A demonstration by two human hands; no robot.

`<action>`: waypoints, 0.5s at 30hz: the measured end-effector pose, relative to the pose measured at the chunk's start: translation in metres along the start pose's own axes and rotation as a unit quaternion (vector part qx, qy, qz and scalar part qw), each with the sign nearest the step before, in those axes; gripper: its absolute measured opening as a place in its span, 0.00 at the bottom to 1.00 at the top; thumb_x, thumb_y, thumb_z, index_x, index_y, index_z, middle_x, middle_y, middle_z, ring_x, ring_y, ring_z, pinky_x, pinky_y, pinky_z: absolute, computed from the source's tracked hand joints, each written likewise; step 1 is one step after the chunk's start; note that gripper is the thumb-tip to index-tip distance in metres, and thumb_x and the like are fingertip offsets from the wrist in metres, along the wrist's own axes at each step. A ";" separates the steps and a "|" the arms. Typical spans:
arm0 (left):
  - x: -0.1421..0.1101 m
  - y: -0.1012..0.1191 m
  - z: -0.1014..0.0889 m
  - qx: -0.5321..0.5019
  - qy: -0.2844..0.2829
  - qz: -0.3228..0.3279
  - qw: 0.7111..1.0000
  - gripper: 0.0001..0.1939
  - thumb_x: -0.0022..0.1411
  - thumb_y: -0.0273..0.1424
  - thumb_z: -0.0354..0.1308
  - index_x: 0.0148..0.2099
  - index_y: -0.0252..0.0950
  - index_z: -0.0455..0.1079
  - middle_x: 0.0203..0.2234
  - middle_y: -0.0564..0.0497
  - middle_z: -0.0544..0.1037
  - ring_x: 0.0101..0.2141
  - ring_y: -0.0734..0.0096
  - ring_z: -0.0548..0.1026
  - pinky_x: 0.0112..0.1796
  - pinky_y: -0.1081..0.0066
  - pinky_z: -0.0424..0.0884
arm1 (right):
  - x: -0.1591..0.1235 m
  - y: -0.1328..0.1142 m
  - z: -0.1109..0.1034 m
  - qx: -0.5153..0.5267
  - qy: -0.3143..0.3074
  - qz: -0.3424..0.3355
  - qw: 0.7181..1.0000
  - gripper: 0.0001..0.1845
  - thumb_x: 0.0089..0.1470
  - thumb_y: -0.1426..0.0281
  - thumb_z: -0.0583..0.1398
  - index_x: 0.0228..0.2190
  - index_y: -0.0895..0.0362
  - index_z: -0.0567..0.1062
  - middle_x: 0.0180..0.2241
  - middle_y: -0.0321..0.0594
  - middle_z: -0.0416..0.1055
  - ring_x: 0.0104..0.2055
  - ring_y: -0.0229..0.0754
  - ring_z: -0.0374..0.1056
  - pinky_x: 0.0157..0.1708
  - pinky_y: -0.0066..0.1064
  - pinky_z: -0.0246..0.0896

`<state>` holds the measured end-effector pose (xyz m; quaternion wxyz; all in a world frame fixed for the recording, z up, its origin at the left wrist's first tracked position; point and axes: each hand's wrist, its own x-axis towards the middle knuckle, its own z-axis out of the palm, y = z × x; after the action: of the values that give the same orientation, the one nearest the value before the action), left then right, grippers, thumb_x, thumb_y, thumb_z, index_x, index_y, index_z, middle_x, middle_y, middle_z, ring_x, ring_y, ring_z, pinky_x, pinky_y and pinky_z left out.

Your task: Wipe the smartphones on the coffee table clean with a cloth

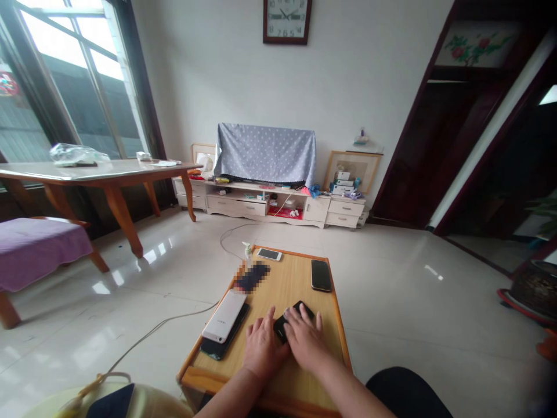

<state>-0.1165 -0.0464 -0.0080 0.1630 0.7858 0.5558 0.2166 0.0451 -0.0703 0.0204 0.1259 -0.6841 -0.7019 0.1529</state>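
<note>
A black phone [281,331] lies at a slant on a small wooden table [290,273]. My right hand [306,339] rests flat across it, fingers stretched out, and covers much of its surface. Close to the phone's left side is my left hand [262,348], its fingers extended and its thumb toward the phone's near edge; whether the thumb touches it I cannot tell. Left of my hands, a white phone [225,316] lies face down, partly on top of a dark phone [217,348]. Another black phone [321,274] sits near the table's right edge.
At the table's far end are a white phone [269,254] and a pump bottle [248,253], beside a blurred-out dark item [253,276]. A cable [161,325] crosses the floor at left. A larger table [113,174] stands by the window; a low cabinet [237,204] lines the wall.
</note>
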 end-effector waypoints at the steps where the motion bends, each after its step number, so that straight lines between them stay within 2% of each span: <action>1: 0.000 0.000 0.000 0.004 0.000 0.001 1.000 0.38 0.60 0.37 0.54 0.71 0.34 0.51 0.58 0.39 0.73 0.59 0.54 0.68 0.56 0.59 0.56 | -0.004 -0.005 0.003 0.008 -0.008 -0.035 0.999 0.30 0.70 0.54 0.36 0.67 0.42 0.58 0.69 0.31 0.53 0.74 0.50 0.36 0.68 0.61 0.18; 3: 0.000 0.000 0.000 0.011 0.000 0.003 1.000 0.37 0.62 0.36 0.51 0.71 0.33 0.51 0.58 0.39 0.73 0.59 0.55 0.68 0.56 0.59 0.56 | -0.007 -0.009 0.004 0.014 -0.019 -0.072 0.997 0.29 0.71 0.54 0.36 0.66 0.40 0.58 0.69 0.30 0.54 0.74 0.50 0.36 0.68 0.61 0.18; 4: 0.000 0.001 -0.001 0.012 0.000 0.004 1.000 0.38 0.61 0.37 0.53 0.71 0.33 0.51 0.58 0.39 0.73 0.59 0.55 0.68 0.56 0.59 0.56 | -0.006 -0.007 0.002 0.009 -0.017 -0.066 0.998 0.29 0.70 0.54 0.36 0.66 0.40 0.59 0.69 0.30 0.55 0.74 0.51 0.35 0.68 0.62 0.18; 8: -0.001 0.003 -0.004 0.003 -0.007 -0.002 1.000 0.47 0.53 0.41 0.60 0.72 0.35 0.49 0.57 0.42 0.74 0.59 0.54 0.67 0.58 0.59 0.55 | 0.005 0.010 -0.014 -0.035 0.022 0.057 0.997 0.31 0.70 0.54 0.37 0.66 0.44 0.59 0.69 0.32 0.53 0.74 0.55 0.33 0.66 0.68 0.22; 10: -0.002 0.004 -0.004 -0.001 -0.011 -0.010 1.000 0.48 0.52 0.40 0.60 0.72 0.35 0.49 0.58 0.42 0.74 0.59 0.54 0.67 0.58 0.59 0.55 | 0.003 0.013 -0.016 -0.046 0.036 0.091 0.994 0.31 0.70 0.54 0.37 0.67 0.46 0.59 0.69 0.34 0.52 0.74 0.56 0.33 0.66 0.69 0.25; 12: -0.002 0.003 -0.003 0.000 -0.009 -0.014 1.000 0.46 0.52 0.39 0.59 0.71 0.35 0.50 0.58 0.42 0.73 0.59 0.55 0.66 0.59 0.60 0.54 | -0.008 0.008 -0.009 -0.040 0.034 0.065 0.996 0.32 0.69 0.53 0.38 0.66 0.46 0.61 0.69 0.35 0.54 0.74 0.57 0.36 0.66 0.68 0.26; 15: -0.003 0.002 -0.002 0.005 -0.006 -0.014 1.000 0.43 0.54 0.34 0.55 0.71 0.34 0.52 0.60 0.42 0.72 0.60 0.57 0.65 0.58 0.62 0.53 | -0.030 -0.003 0.003 -0.010 0.012 -0.034 0.999 0.30 0.69 0.51 0.39 0.65 0.42 0.62 0.67 0.33 0.57 0.73 0.55 0.40 0.67 0.66 0.27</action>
<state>-0.1170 -0.0497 -0.0061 0.1651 0.7802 0.5669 0.2066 0.0420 -0.1007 0.0198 0.1331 -0.6626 -0.7249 0.1331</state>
